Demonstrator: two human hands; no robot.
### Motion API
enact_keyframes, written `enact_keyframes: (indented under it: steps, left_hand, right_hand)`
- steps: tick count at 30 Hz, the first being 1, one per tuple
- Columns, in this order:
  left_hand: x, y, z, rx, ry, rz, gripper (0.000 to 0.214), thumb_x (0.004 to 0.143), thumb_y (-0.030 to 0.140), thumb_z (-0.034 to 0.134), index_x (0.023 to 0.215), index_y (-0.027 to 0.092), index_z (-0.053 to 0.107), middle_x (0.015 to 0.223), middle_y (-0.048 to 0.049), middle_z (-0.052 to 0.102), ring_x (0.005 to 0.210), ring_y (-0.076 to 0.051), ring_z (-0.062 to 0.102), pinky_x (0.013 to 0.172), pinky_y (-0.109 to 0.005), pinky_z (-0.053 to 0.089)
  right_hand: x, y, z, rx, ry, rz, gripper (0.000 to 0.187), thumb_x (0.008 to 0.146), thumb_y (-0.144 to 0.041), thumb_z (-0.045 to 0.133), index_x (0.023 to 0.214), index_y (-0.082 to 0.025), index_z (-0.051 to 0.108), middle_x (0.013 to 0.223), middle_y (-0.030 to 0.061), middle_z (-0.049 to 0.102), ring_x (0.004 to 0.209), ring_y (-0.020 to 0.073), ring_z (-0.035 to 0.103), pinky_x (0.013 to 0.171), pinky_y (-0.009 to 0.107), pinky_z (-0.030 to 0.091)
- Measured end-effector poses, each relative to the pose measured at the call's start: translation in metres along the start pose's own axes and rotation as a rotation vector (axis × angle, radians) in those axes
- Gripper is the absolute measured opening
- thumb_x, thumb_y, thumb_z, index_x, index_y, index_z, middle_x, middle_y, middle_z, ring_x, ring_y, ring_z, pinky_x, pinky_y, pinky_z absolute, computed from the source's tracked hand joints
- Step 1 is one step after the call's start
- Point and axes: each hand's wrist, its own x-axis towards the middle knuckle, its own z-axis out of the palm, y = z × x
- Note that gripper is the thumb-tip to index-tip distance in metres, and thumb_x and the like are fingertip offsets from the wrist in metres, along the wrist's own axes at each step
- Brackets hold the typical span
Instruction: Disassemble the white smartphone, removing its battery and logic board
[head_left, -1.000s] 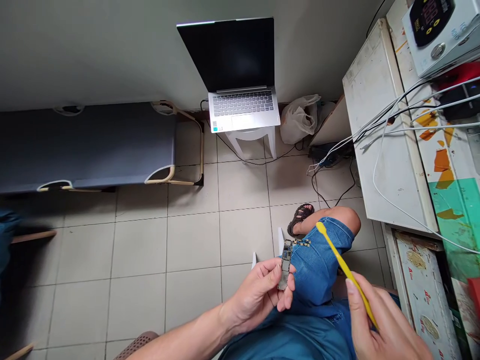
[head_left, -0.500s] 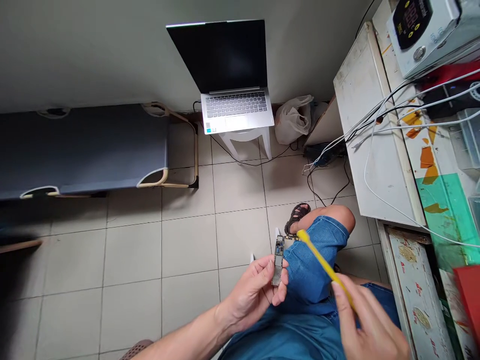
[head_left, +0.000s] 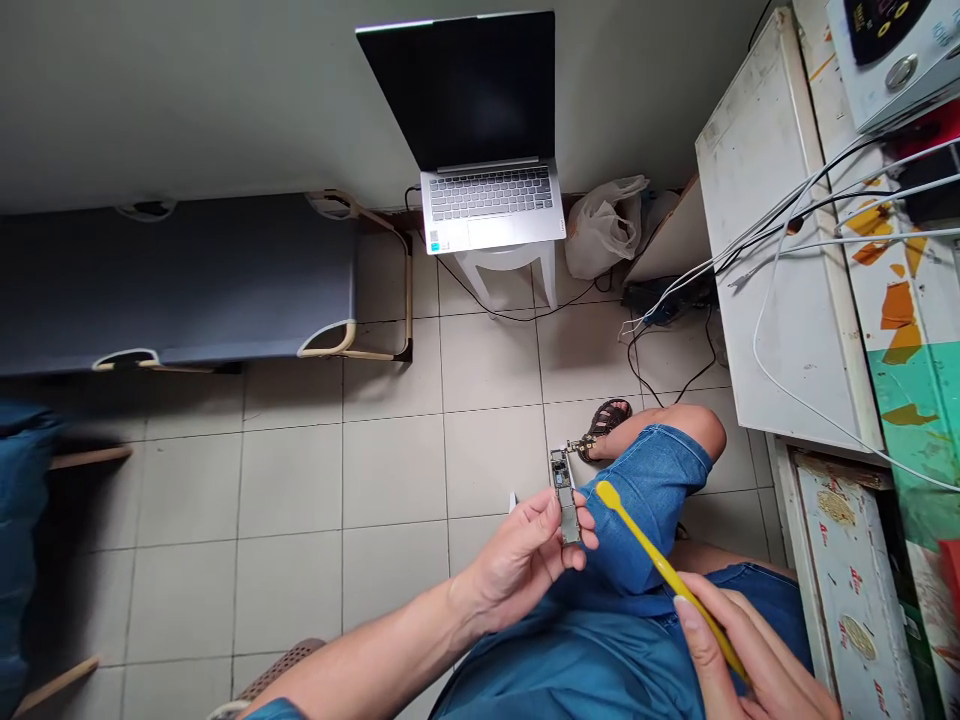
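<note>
My left hand (head_left: 525, 555) pinches an L-shaped phone circuit board (head_left: 568, 515) between thumb and fingers, with its narrow arm pointing right at the upper end. Chips and a grey shield show on its face. In my right hand (head_left: 739, 640) is what looks like a yellow toothbrush (head_left: 645, 545), gripped by the handle. Its rounded head points up and left, a little right of the board and apart from it. No bristles can be made out from this side.
An open laptop (head_left: 491, 205) stands on a white stool (head_left: 510, 258) by the wall. A grey folding cot (head_left: 225, 280) is at the left. At the right are a white cabinet (head_left: 772, 250), trailing cables (head_left: 765, 235) and a control box (head_left: 892, 65). A plastic bag (head_left: 606, 225) sits behind.
The view has shifted, so the room appears further left and lower before. The toothbrush head has moved down, away from the board's narrow arm. Both hands keep their holds.
</note>
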Motion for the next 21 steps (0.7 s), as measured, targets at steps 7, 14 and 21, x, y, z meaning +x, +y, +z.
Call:
enact_keyframes:
  steps: [7,14,21]
  left_hand:
    - [0.0,0.002,0.003,-0.026,0.039,-0.009,0.045,0.076,0.045,0.1,0.101,0.012,0.082,0.086,-0.004,0.069,0.074,-0.01,0.065,0.064,-0.019,0.051]
    - [0.003,0.005,0.008,-0.077,0.068,0.03,0.044,0.073,0.044,0.103,0.099,0.015,0.083,0.095,-0.0051,0.072,0.088,-0.014,0.068,0.074,-0.024,0.053]
    - [0.007,0.004,0.004,-0.109,0.094,0.123,0.043,0.072,0.043,0.104,0.099,0.018,0.082,0.107,-0.0049,0.071,0.101,-0.017,0.064,0.088,-0.031,0.051]
  right_hand:
    - [-0.002,0.004,0.013,0.011,-0.001,-0.15,0.018,0.107,-0.015,0.068,0.123,-0.014,0.076,0.099,0.0057,0.083,0.081,0.0148,0.082,0.081,0.019,0.063]
    - [-0.008,0.007,0.014,0.016,-0.027,-0.165,0.018,0.108,-0.018,0.067,0.122,-0.015,0.077,0.1,0.0049,0.084,0.081,0.0153,0.082,0.083,0.02,0.062]
    - [-0.016,0.007,0.024,-0.103,0.069,-0.096,0.017,0.107,-0.02,0.07,0.121,-0.017,0.078,0.098,0.003,0.084,0.078,0.014,0.082,0.079,0.018,0.06]
